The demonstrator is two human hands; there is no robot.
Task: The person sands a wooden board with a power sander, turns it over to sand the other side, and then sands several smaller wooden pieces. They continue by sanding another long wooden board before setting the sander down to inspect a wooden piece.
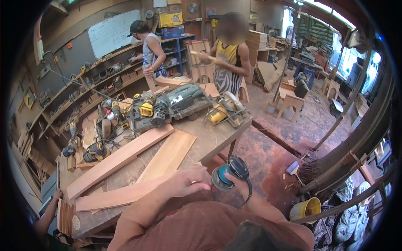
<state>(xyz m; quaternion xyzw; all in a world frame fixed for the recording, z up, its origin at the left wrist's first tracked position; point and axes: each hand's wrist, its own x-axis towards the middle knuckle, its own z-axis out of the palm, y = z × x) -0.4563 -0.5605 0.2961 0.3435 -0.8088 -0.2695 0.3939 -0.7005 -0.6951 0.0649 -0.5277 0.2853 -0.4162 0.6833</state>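
An orbital sander point(236, 167), black on top with a teal body, is in my right hand point(239, 185), off the front edge of the workbench point(226, 136). My left hand point(191, 180) is curled beside it, over the near end of a pale board point(113, 195); whatever its fingers hold, if anything, is too small to tell. Farther back on the bench lie a thick reddish board point(121, 161) and a flat light-brown board point(167, 154). The sander's pad faces left, toward my left hand.
Power tools point(178, 98), a circular saw point(226, 111) and cords crowd the bench's back. Two people point(153, 52) point(230, 58) stand beyond it. Another person's arm point(49, 211) shows at lower left. A yellow bucket point(305, 210) and a brush point(293, 168) are at right.
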